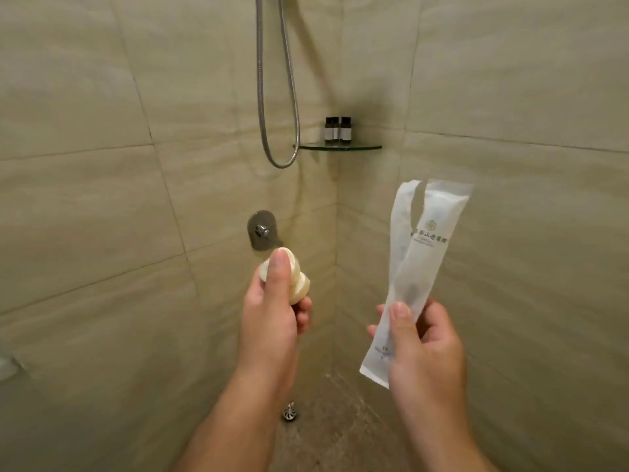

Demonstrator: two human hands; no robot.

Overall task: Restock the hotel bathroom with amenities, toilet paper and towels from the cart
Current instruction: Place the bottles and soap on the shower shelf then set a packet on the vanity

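I stand in a beige-tiled shower stall. My left hand (272,311) is shut on two small round cream soaps (299,281), thumb pressed over them, held below the wall valve. My right hand (425,342) grips two long frosted white amenity packets (418,247) with printed logos, standing upright and fanned apart at the top. Two small dark bottles (337,130) with pale labels stand side by side on a glass corner shelf (360,147) above and between my hands.
A chrome shower hose (263,124) loops down the back wall left of the shelf. A round metal valve plate (261,229) sits just above the soaps. A floor drain (290,411) lies between my forearms. A metal fitting shows at the left edge (6,366).
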